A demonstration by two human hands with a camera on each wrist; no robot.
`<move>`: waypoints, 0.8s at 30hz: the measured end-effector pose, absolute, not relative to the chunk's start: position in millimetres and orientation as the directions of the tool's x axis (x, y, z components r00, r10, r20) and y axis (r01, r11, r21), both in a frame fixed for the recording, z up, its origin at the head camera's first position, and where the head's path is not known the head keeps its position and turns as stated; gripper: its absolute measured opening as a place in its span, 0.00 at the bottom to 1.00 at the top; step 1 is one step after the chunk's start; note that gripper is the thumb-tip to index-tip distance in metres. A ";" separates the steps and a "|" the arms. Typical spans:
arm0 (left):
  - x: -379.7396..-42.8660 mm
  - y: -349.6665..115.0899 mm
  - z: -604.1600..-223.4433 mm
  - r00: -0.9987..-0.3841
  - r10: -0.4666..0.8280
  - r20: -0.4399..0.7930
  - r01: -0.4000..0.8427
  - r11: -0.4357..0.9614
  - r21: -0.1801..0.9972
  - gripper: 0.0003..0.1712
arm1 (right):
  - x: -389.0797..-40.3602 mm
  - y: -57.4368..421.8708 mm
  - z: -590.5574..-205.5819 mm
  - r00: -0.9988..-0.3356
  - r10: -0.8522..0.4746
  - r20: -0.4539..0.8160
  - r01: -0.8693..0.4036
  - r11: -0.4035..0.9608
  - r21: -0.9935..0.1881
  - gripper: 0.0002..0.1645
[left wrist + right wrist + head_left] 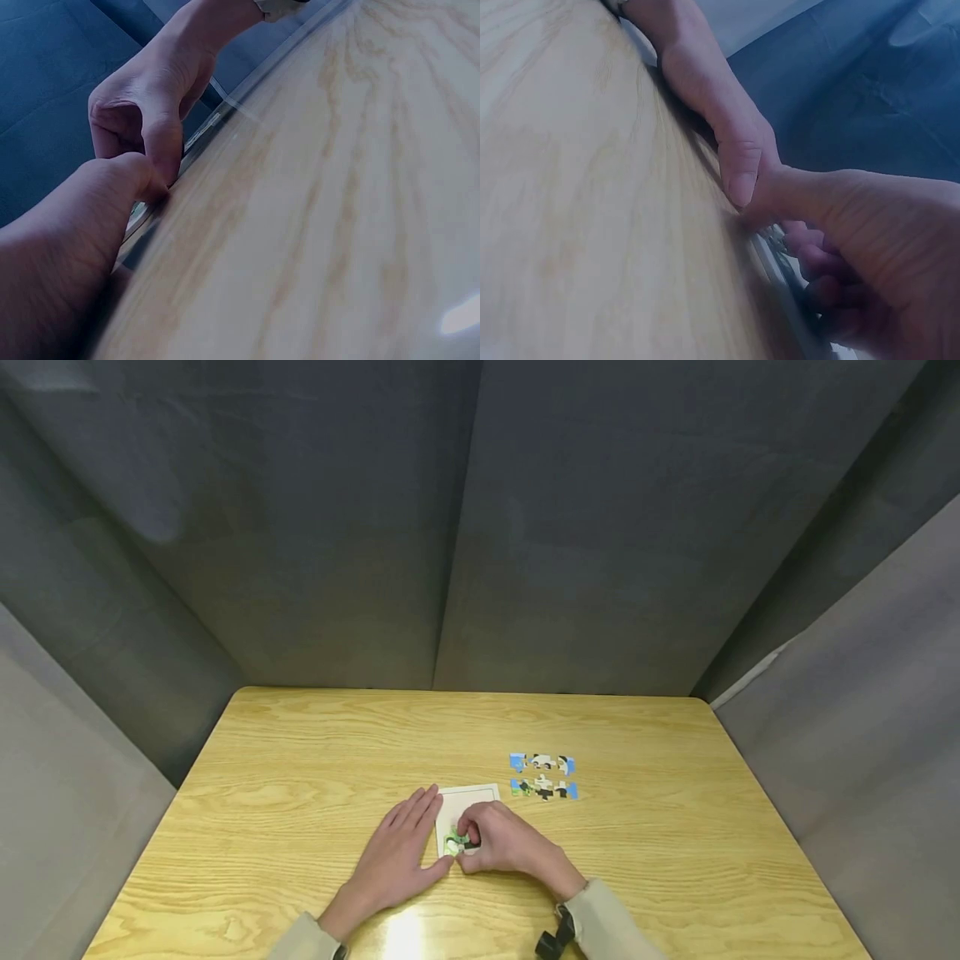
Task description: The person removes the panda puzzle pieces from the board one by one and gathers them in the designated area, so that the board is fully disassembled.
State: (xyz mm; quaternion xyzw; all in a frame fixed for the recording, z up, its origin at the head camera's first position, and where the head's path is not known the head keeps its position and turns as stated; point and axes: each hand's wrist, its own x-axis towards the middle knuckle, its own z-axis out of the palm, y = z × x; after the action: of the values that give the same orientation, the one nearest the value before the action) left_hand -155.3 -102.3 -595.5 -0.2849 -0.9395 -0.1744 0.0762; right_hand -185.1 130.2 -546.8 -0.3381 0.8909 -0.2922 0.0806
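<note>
A small white puzzle tray (468, 795) lies near the front middle of the table. Joined puzzle pieces (453, 843) in green, white and black sit in its lower left corner. My left hand (397, 852) lies flat along the tray's left side, fingers straight, thumb by the bottom edge. Over the tray's lower part, my right hand (501, 842) has curled fingers and pinches at a dark puzzle piece (472, 845), mostly hidden beneath them. Both wrist views show the right hand (146, 112) and the left thumb (741, 176) close together at the tray's edge.
Several loose puzzle pieces (543, 787) with blue, green and panda black-and-white parts lie in two rows right of the tray. The wooden table (337, 735) has grey curtains (337, 568) behind it and at both sides.
</note>
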 end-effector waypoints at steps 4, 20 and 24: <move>-155.2 -101.6 -594.9 -0.826 0.502 0.257 0.561 0.775 0.290 0.53 | -185.4 131.4 -545.0 -0.755 -0.652 0.074 -0.565 0.588 -0.578 0.13; -155.9 -102.4 -595.9 -0.832 0.497 0.246 0.552 0.785 0.282 0.53 | -188.3 168.4 -535.3 -0.803 -0.581 0.137 -0.520 0.569 -0.637 0.16; -155.6 -102.9 -596.2 -0.836 0.495 0.235 0.546 0.788 0.284 0.52 | -187.9 182.3 -537.7 -0.831 -0.540 0.132 -0.488 0.594 -0.640 0.17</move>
State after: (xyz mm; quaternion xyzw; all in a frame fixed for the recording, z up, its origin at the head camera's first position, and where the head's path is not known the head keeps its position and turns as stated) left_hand -155.6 -102.9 -596.2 -0.2763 -0.9426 -0.1722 0.0744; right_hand -187.9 182.3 -537.7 -0.2882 0.8918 -0.3466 0.0381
